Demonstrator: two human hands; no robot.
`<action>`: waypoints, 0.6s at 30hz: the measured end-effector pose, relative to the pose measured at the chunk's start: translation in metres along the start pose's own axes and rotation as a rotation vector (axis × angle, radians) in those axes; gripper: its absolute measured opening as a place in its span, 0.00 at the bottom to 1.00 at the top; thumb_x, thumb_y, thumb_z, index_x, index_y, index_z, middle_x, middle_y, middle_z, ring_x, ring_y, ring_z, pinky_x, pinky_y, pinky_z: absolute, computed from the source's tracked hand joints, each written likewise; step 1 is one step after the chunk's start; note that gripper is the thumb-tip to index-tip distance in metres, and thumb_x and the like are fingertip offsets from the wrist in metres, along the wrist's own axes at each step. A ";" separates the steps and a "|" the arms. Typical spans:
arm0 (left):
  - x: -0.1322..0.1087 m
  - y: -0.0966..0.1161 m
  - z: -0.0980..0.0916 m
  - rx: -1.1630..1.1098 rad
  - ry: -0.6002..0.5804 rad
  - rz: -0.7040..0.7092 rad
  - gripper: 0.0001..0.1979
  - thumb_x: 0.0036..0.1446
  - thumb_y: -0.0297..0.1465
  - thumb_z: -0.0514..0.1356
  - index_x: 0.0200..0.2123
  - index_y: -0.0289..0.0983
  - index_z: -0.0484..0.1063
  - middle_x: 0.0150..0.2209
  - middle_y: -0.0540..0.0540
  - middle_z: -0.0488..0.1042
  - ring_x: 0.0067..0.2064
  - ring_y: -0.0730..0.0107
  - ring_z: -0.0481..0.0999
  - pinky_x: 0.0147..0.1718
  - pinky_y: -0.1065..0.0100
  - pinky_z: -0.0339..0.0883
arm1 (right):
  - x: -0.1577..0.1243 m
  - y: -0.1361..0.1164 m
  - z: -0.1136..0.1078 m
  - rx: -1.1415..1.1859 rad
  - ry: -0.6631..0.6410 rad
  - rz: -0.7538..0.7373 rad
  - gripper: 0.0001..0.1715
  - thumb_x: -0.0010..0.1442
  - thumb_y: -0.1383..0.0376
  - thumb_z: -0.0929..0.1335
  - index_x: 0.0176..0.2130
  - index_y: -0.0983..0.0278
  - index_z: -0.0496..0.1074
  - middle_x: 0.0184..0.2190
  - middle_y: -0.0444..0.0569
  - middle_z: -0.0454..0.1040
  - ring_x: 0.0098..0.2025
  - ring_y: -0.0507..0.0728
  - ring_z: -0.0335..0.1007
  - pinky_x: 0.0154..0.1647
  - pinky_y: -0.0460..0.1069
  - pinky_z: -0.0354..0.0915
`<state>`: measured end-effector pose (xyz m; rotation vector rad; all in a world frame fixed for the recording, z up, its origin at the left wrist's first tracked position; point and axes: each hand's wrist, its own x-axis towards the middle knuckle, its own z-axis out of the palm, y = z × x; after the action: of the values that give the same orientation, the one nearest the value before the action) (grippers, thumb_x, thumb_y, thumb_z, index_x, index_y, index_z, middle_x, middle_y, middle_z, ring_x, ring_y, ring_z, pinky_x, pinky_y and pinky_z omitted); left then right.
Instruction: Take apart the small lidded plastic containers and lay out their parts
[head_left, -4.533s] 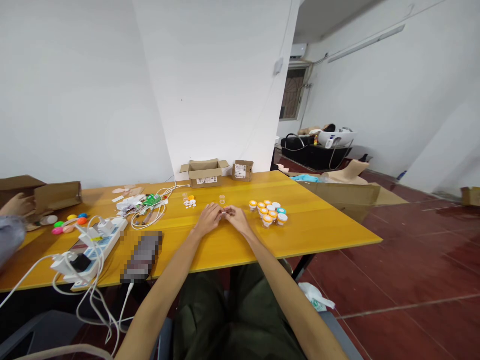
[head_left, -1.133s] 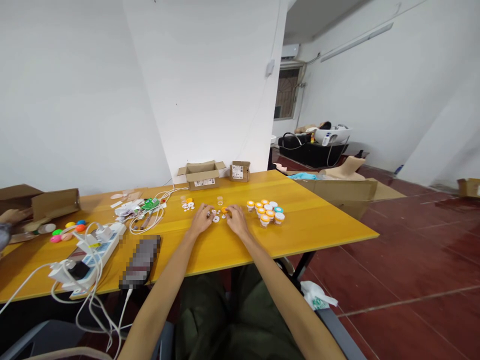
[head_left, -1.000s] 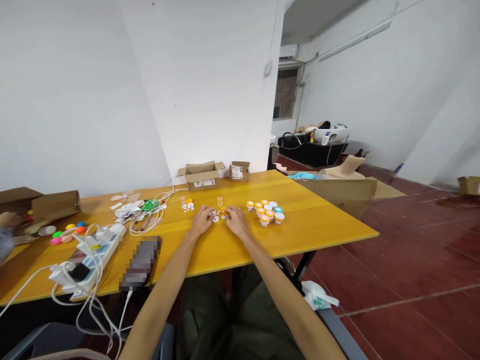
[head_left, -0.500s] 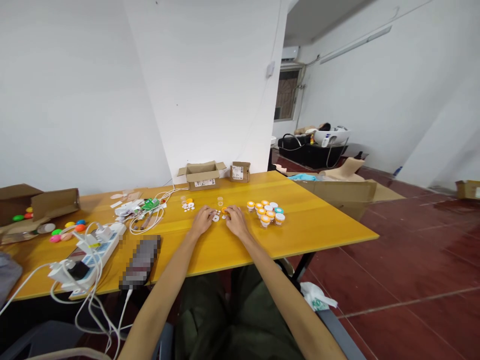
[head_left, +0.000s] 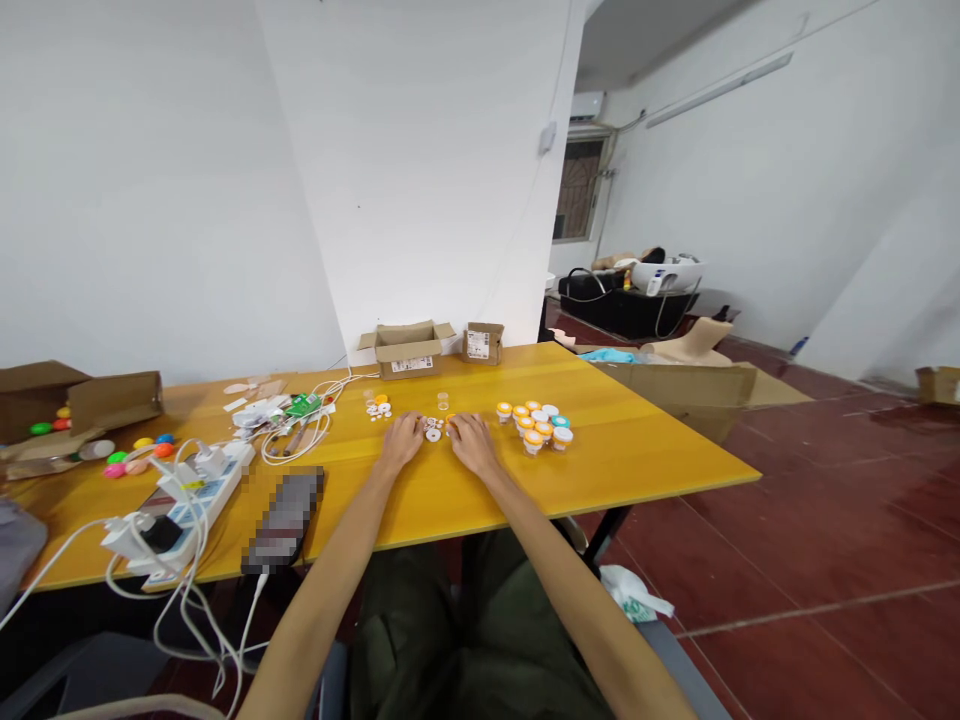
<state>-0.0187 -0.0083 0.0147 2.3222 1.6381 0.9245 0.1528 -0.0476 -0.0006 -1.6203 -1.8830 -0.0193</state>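
Hands, joined over one small piece some seconds back, now lie apart on the table (head_left: 645, 455), palms down.
Left hand (head_left: 401, 440): fingers bent, tips at the white discs (head_left: 433, 434); whether it pinches one cannot be told.
Right hand (head_left: 471, 441): fingers bent and close together, tips just beside the same discs; grip likewise not discernible.
White discs: loose on the table, between the two hands.
Clear jar (head_left: 443, 400): small, upright, just behind the discs.
Capped jars (head_left: 536, 425): cluster with orange, white and teal lids, near the right hand.
Cardboard box (head_left: 407, 348): open, at the far edge.
Power strip (head_left: 184, 490): far left, with white cables.
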 end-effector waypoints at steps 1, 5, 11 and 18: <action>0.000 0.000 0.000 0.009 -0.005 -0.013 0.13 0.67 0.38 0.53 0.39 0.42 0.76 0.39 0.42 0.80 0.44 0.57 0.78 0.40 0.64 0.66 | -0.001 -0.001 -0.001 -0.015 0.004 -0.013 0.15 0.67 0.64 0.62 0.46 0.58 0.77 0.49 0.54 0.77 0.51 0.63 0.68 0.50 0.54 0.62; 0.001 -0.002 -0.001 0.023 0.011 -0.050 0.18 0.70 0.40 0.47 0.37 0.41 0.74 0.35 0.43 0.79 0.40 0.59 0.78 0.37 0.65 0.64 | -0.002 -0.007 0.002 -0.067 0.034 -0.089 0.19 0.68 0.56 0.63 0.53 0.58 0.74 0.58 0.57 0.70 0.57 0.65 0.63 0.55 0.58 0.59; 0.000 0.001 -0.006 -0.055 0.103 -0.085 0.19 0.70 0.43 0.47 0.35 0.42 0.72 0.33 0.45 0.79 0.39 0.60 0.77 0.38 0.65 0.63 | 0.000 -0.015 0.004 -0.120 -0.024 -0.166 0.24 0.64 0.49 0.66 0.53 0.57 0.73 0.61 0.60 0.67 0.60 0.68 0.60 0.57 0.62 0.57; -0.002 0.008 -0.009 -0.093 0.156 -0.114 0.16 0.70 0.40 0.47 0.33 0.42 0.70 0.33 0.45 0.78 0.39 0.60 0.77 0.38 0.64 0.63 | 0.015 -0.026 -0.002 -0.185 -0.073 -0.246 0.20 0.63 0.52 0.68 0.50 0.58 0.74 0.55 0.60 0.71 0.57 0.68 0.63 0.57 0.63 0.56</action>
<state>-0.0178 -0.0155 0.0247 2.1198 1.7256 1.1549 0.1303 -0.0410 0.0181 -1.5136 -2.1819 -0.2478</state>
